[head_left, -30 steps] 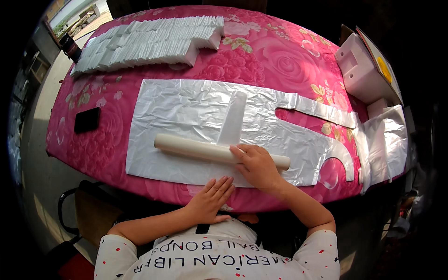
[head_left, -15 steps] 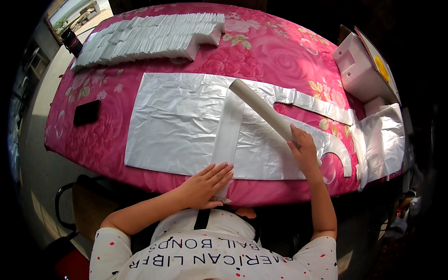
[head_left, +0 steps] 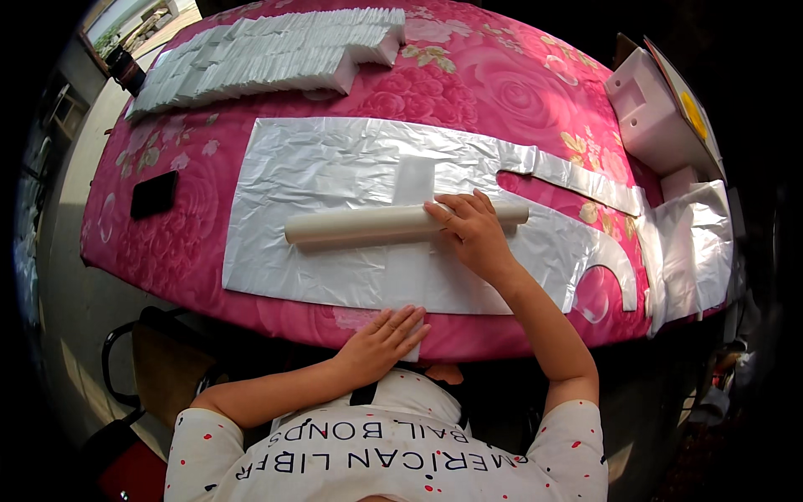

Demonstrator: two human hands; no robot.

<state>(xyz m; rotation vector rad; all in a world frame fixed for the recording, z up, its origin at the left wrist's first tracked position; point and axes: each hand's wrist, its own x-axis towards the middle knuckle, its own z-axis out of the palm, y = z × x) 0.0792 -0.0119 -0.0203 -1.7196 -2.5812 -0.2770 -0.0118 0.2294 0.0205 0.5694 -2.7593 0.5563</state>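
One pale cream cylindrical roller [head_left: 360, 224] is laid nearly parallel to the table's near edge, its slant of half a second ago being gone; the middle of one translucent white strip [head_left: 414, 180] is now crossed and apparently weighed down by it. The roller is covered by the curled fingers of the right hand [head_left: 481, 238]; whether it is gripped underneath cannot be told. The strip's near end is overlaid by the left hand [head_left: 381, 343], its fingers straight, nothing clasped. Beneath is spread one silvery-white plastic sheet [head_left: 309, 176] with cut-outs. On the pink floral-covered table [head_left: 519, 100] are counted one black rectangular phone [head_left: 154, 195] toward the left edge, one block of thin white packets [head_left: 259, 63], individually uncountable, at the far-left corner, and one white foam box [head_left: 644, 105] at the right edge.
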